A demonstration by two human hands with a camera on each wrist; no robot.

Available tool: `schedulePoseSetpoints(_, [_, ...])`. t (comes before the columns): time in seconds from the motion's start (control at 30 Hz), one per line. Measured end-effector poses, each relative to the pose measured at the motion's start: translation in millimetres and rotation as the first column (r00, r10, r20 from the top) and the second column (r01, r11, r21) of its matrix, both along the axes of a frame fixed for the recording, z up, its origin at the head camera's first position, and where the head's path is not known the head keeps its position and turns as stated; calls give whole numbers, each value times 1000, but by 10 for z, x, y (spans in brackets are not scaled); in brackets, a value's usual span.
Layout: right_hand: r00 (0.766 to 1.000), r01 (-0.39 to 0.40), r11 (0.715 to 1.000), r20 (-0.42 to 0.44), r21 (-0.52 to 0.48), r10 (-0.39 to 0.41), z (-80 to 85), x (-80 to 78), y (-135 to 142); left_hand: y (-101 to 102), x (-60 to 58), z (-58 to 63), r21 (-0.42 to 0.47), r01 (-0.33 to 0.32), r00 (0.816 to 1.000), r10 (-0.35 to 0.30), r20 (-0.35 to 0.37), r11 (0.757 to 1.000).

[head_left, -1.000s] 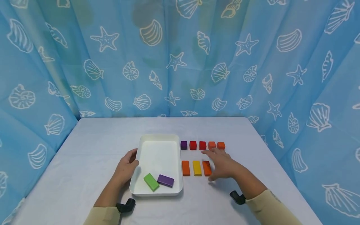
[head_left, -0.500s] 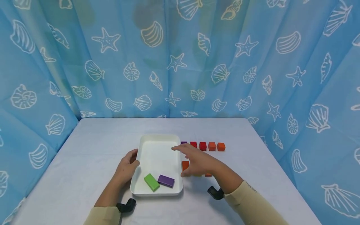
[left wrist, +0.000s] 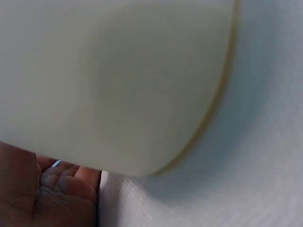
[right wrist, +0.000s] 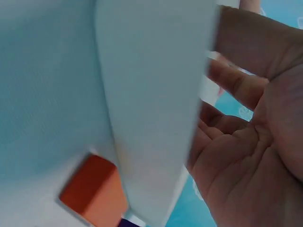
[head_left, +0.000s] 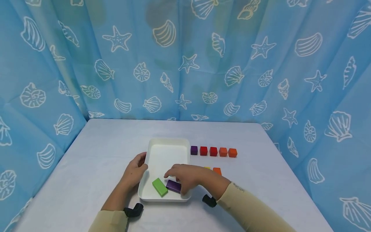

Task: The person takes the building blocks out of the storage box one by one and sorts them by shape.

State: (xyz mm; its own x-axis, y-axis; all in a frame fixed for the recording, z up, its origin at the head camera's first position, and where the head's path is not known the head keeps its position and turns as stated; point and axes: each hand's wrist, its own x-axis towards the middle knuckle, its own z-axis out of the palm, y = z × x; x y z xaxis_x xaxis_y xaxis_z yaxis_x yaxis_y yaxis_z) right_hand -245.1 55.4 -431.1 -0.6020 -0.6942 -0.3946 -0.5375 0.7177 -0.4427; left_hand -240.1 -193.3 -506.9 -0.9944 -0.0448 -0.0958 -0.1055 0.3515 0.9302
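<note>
A white tray (head_left: 168,154) lies on the table, and my left hand (head_left: 134,170) grips its left rim, thumb over the edge and fingers along the outside. In the left wrist view, the tray wall (left wrist: 142,85) covers much of that hand. Inside the tray's near part are a green block (head_left: 160,187) and a purple block (head_left: 173,186). My right hand (head_left: 186,175) reaches over the right rim, its thumb at the right end of the purple block and its fingers spread above it. The tray's side hides the fingertips in the right wrist view.
Right of the tray runs a row of small cubes: a purple cube (head_left: 194,150), red cubes (head_left: 213,151) and orange cubes (head_left: 233,152). Nearer, a yellow block (head_left: 207,167) and an orange block (head_left: 217,170) are partly hidden by the right arm. A shell-print curtain (head_left: 185,80) stands behind.
My right hand has moved left from the blocks beside the tray, across the right rim and down to the purple block. The left hand stays on the tray. The head view has shifted slightly.
</note>
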Motion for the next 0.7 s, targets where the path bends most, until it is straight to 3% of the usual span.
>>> schedulePoseSetpoints(0.43, [1000,10,1000,8,19,-10,-119,9,-41,14,18,8,-7,-1,1000,1,-7,1000])
schedulePoseSetpoints(0.7, [1000,-9,998,-7,-58,9,-183,-12,-41,8,20,8,7,4,1000,-4,-14,1000])
